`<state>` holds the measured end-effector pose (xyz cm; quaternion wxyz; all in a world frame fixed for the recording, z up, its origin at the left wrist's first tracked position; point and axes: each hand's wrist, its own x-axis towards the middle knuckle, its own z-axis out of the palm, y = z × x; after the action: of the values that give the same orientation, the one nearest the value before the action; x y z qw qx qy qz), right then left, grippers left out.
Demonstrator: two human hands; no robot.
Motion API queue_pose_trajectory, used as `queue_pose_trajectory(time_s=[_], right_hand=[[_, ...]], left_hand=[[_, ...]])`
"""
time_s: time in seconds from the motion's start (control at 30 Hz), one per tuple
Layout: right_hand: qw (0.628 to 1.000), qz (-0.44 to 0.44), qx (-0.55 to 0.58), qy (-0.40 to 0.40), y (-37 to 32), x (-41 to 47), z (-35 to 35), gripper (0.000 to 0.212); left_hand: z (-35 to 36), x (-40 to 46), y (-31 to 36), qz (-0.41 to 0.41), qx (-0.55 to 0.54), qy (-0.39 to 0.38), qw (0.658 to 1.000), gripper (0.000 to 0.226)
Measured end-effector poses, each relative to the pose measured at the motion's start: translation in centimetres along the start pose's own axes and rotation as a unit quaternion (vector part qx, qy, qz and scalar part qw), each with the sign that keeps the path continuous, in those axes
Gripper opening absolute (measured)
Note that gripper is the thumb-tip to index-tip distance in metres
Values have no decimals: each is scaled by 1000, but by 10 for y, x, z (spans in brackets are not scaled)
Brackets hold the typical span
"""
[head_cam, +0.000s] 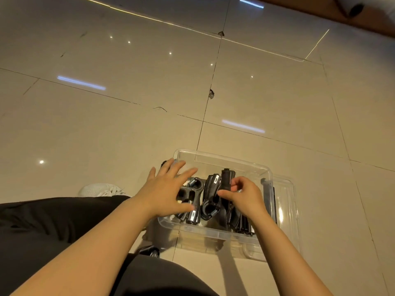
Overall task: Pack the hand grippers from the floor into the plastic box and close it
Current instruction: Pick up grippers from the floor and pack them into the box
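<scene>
Black hand grippers (193, 201) fill the clear plastic box (224, 159); labels unreadable.

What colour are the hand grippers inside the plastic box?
Black, with silver metal springs; the hand grippers show best in the head view.

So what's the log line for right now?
left hand: open over grippers | right hand: pinching hand gripper in plastic box | lid: off
</scene>
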<state>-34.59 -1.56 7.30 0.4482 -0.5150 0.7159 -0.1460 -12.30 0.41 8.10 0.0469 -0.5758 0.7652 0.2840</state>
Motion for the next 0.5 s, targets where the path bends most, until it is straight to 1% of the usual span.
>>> queue_pose_trajectory(time_s=[0.03,0.1,0.27,0.37,0.43,0.5], right_hand=[[1000,24,-8,10,5,10,4,33],[998,54,-34,23,13,28,15,38],[987,84,-112,75,21,59,57,41],[983,68,-139,96,26,65,78,48],[975,48,-198,93,30,67,80,52],[954,34,-291,65,38,67,75,65]], left_hand=[[9,0,-7,-3,64,-27,998,96],[22,0,-17,-7,124,-63,990,98],[33,0,-38,-41,159,-103,981,102],[34,3,-38,-44,163,-108,980,95],[35,5,-36,-36,166,-115,979,91],[37,7,-36,-31,179,-119,976,91]])
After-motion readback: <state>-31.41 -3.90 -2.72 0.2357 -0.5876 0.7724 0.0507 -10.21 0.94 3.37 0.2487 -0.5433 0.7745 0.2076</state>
